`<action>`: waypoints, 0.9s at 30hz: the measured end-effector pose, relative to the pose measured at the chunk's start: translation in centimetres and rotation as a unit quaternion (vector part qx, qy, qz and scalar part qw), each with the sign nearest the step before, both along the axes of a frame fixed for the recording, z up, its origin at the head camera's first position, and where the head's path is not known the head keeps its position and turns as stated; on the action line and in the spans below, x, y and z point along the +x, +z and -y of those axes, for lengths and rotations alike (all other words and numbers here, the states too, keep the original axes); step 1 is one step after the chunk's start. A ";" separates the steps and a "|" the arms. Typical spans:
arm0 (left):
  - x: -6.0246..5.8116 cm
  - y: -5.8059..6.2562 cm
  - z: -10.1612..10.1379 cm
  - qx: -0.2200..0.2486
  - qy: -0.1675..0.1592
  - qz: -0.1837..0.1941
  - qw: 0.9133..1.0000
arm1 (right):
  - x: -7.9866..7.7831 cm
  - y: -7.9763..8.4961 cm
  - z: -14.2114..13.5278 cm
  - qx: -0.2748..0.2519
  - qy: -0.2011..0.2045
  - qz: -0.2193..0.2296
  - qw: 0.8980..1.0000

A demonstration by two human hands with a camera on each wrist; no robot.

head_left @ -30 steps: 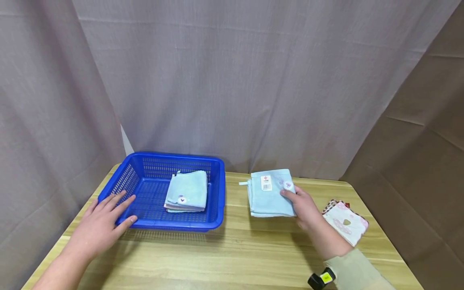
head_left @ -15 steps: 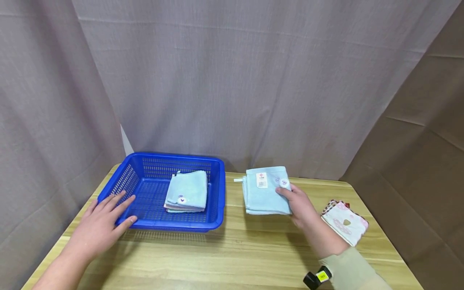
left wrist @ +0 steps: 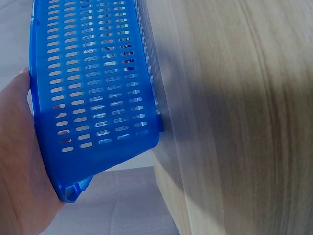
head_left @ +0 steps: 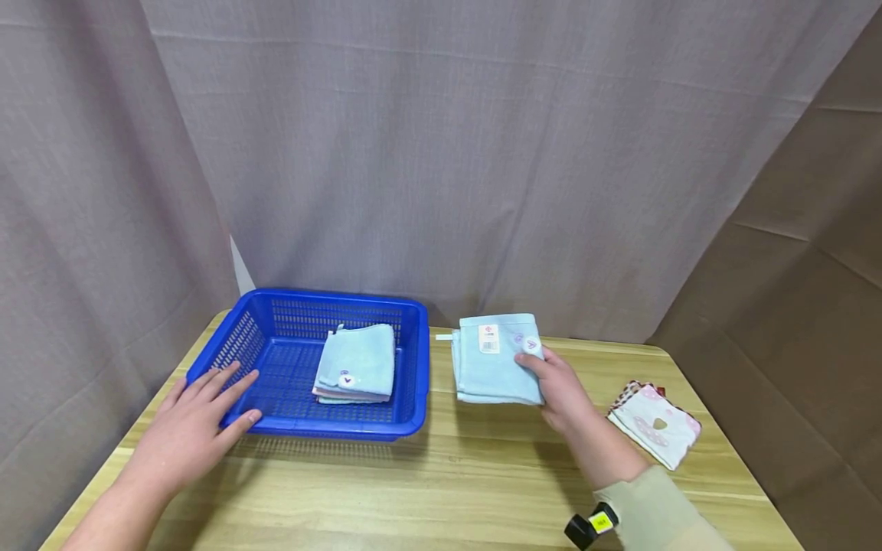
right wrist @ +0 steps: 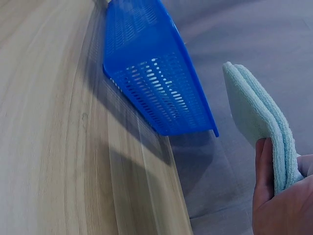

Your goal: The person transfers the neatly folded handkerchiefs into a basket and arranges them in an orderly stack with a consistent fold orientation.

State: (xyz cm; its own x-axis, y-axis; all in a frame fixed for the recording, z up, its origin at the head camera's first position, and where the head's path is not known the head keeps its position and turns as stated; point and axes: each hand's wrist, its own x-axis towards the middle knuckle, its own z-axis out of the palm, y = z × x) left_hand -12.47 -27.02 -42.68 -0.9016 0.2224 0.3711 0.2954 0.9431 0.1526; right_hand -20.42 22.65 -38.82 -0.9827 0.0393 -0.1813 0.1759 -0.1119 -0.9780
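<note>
**Pinching a folded cloth (head_left: 499,371) in the right hand (head_left: 566,390), left hand (head_left: 182,432) spread on a basket (head_left: 331,427)**

In the head view, the right hand grips the folded cloth by its right edge, the thumb on top beside a round white sticker (head_left: 530,344) and the other fingers out of sight beneath. The cloth, pale blue with a paper label (head_left: 489,338) toward its far side, reaches leftward from the fingertips. It is held just to the right of the blue basket. The left hand lies over the basket's near left corner, its fingers spread and almost straight, the thumb apart from them on the near side. Inside the basket, toward the right, sits a stack of cloths (head_left: 358,356) with a pale blue one on top. Farther right on the wooden table (head_left: 441,490), beyond the right forearm, lie patterned cloths (head_left: 664,428).

In the left wrist view, the left hand rests against the basket's rim; the slotted wall hides most of its fingers, so their hold is hard to judge from this side.

In the right wrist view, the folded cloth shows edge-on, its layers pressed between the thumb and the fingers on the table-facing side. The cloth and the basket stand apart.
</note>
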 end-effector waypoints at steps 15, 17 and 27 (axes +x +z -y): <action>-0.1 0.1 0.0 -0.001 0.000 0.002 1.000 | -0.1 -0.2 2.5 -0.027 -0.009 -0.004 1.000; -0.1 0.1 -0.1 -0.002 -0.001 0.005 1.000 | -0.1 -0.2 2.8 -0.033 -0.011 -0.006 0.999; 0.0 0.2 -0.1 -0.004 0.002 0.013 1.000 | -0.3 -0.8 4.5 -0.042 -0.002 -0.008 0.999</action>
State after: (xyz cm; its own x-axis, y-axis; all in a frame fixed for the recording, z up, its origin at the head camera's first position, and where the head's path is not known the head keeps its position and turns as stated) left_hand -12.52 -26.94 -42.52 -0.9118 0.2216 0.3456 0.2873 0.9457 0.1518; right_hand -20.68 18.14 -39.65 -0.9854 0.0287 -0.1681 0.1594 -0.1950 -0.9678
